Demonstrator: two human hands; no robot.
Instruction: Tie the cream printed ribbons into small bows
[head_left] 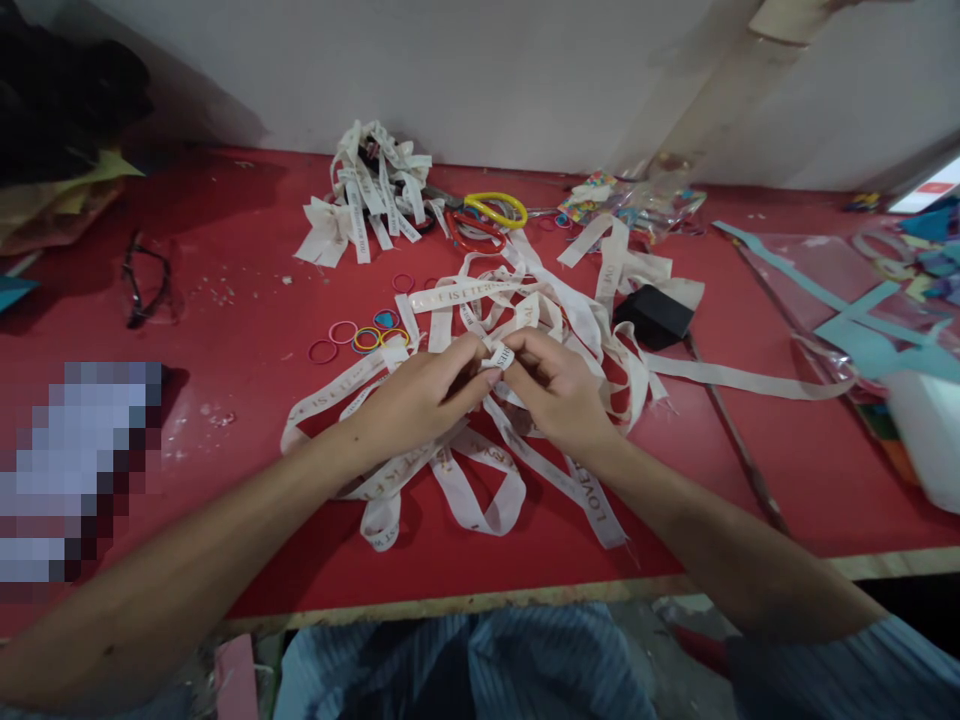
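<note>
Both my hands meet over the middle of a red table, pinching a short piece of white printed ribbon between their fingertips. My left hand grips it from the left, thumb and forefinger pressed together. From the other side my right hand holds the same piece. Beneath and around them lies a loose tangle of white ribbon with printed lettering, some strands curling toward the table's front edge. Several coloured rubber bands lie just left of the tangle.
Behind are scissors with yellow handles, red handles, and a ribbon bunch. A black block and thin rod are right. Eyeglasses and a pixelated object lie left. A wall closes the back.
</note>
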